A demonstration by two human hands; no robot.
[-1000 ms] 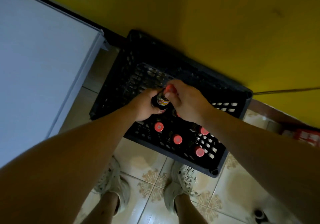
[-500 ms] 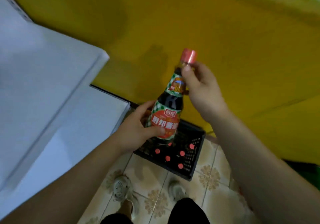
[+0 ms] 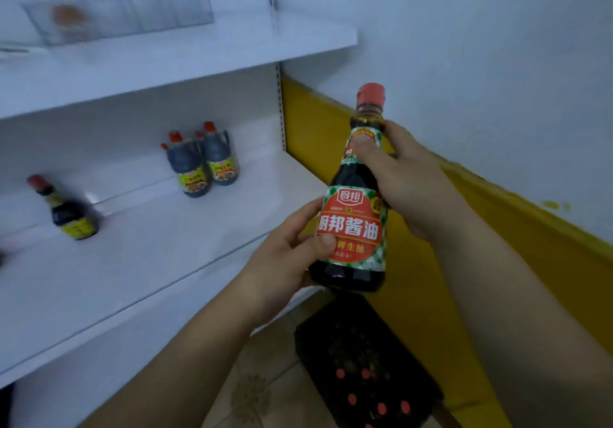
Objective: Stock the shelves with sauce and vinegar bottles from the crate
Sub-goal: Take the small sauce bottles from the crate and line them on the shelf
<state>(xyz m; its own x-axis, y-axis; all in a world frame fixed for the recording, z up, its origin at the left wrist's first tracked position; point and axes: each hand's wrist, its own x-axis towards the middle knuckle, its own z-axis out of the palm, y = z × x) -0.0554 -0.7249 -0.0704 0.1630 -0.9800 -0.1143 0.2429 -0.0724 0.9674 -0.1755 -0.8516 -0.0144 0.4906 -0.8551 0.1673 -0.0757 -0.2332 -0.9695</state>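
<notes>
I hold a dark soy sauce bottle (image 3: 356, 215) with a red cap and a red-and-green label upright in front of the white shelf (image 3: 139, 261). My left hand (image 3: 285, 255) grips its lower body, thumb on the label. My right hand (image 3: 398, 175) grips the neck below the cap. The black crate (image 3: 331, 338) stands on the floor below, with several red-capped bottles (image 3: 381, 407) in it.
On the shelf stand a pair of dark handled bottles (image 3: 202, 159) near the back and one small bottle (image 3: 66, 212) at the left. An upper shelf (image 3: 185, 56) overhangs. A white and yellow wall (image 3: 497, 96) runs along the right. The floor (image 3: 262, 388) is tiled.
Both hands lifted the bottle out of the crate and up to shelf height. My view turned from the crate to the shelves.
</notes>
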